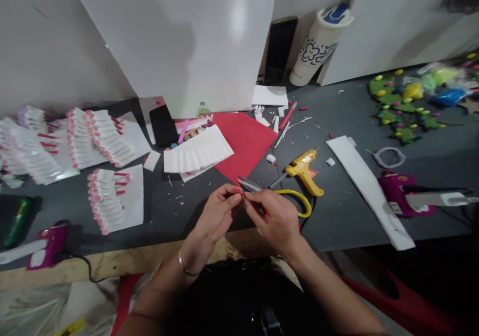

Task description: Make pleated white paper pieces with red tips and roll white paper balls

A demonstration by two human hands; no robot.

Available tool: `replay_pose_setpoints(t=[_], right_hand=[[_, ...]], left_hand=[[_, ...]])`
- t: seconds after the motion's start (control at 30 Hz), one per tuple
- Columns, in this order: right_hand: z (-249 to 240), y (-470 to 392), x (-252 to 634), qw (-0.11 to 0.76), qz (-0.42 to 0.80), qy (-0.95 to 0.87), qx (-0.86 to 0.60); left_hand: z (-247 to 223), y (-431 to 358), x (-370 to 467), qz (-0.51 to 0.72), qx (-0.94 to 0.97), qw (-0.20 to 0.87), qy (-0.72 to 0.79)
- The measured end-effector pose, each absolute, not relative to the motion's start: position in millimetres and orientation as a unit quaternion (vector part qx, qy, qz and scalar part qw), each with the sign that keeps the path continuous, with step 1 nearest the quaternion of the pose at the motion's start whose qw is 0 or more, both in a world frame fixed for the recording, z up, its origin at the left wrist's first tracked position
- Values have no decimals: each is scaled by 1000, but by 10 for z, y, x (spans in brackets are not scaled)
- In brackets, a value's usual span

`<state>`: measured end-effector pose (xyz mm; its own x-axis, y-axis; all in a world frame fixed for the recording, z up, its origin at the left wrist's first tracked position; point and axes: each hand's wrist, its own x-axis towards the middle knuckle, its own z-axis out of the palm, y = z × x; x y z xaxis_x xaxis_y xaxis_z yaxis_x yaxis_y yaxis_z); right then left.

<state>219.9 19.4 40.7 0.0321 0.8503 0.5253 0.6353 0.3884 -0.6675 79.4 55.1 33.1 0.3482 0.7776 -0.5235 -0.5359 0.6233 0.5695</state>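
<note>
Close to the table's front edge, my left hand [217, 211] pinches a small red piece [238, 191] between thumb and fingers. My right hand [275, 216] meets it, its fingertips closed on the same piece at the other end. Just behind the right hand are scissors with a yellow handle [307, 207], blades pointing left; the hand hides their middle part. A red sheet [243, 139] lies beyond my hands, partly under a ridged white foam piece [198, 151]. A yellow hot glue gun [305, 171] rests to the right of the scissors.
Pleated white pieces with pink-red edges [107, 201] lie in groups at left. A long white foam strip [370, 191] and a purple power socket [398, 194] are at right. A tumbler [318, 47] and a phone [280, 49] stand behind. White and red scraps surround the red sheet.
</note>
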Motion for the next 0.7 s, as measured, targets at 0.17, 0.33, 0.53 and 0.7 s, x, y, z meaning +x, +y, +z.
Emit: replay_pose_setpoints(t=[0.17, 0.33, 0.53, 0.7], right_hand=[[325, 208, 2140, 450, 41, -709, -541], [302, 202, 2143, 445, 47, -721, -529], [185, 184, 2897, 301, 6, -642, -705], [-167, 242, 3456, 161, 8, -628, -761]], left_hand=[[323, 492, 861, 425, 114, 794, 419], [283, 520, 862, 437, 117, 786, 421], [258, 647, 796, 448, 170, 745, 463], [277, 695, 819, 450, 209, 714, 494]])
